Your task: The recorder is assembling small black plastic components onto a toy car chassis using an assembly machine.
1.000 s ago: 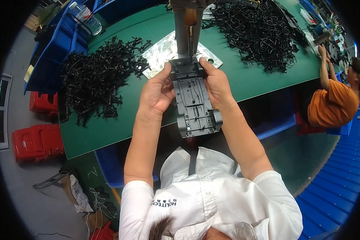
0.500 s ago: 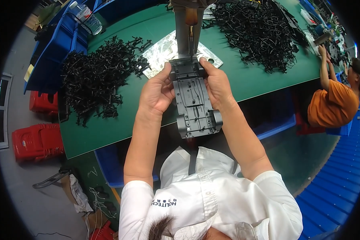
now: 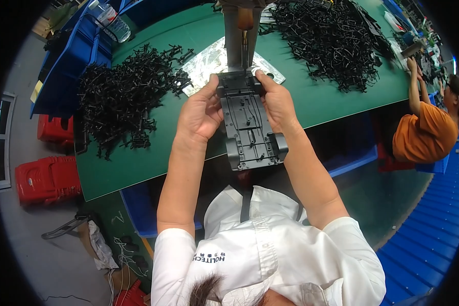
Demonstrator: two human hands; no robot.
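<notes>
Between my two hands is a long black plastic chassis-like tray (image 3: 246,122) with ribs, small posts and raised side walls. My left hand (image 3: 201,113) grips its far left side, thumb on the edge. On the far right side my right hand (image 3: 278,102) is closed round it the same way. The far end of the tray lies under the thin vertical tip of a bench-mounted tool (image 3: 245,46); whether the tip touches the plastic I cannot tell. Beneath that end is a shiny silver plate (image 3: 204,64) on the green table.
Piles of small black plastic parts lie left (image 3: 122,102) and right (image 3: 331,41) on the green table (image 3: 173,153). At left are a blue bin (image 3: 79,61), a water bottle (image 3: 109,21) and red stools (image 3: 48,181). A co-worker in orange (image 3: 426,132) sits at right.
The tray has tilted slightly, its near end shifting a little right and away from me. The tool's tip now sits lower over the far end. Both hands keep their hold.
</notes>
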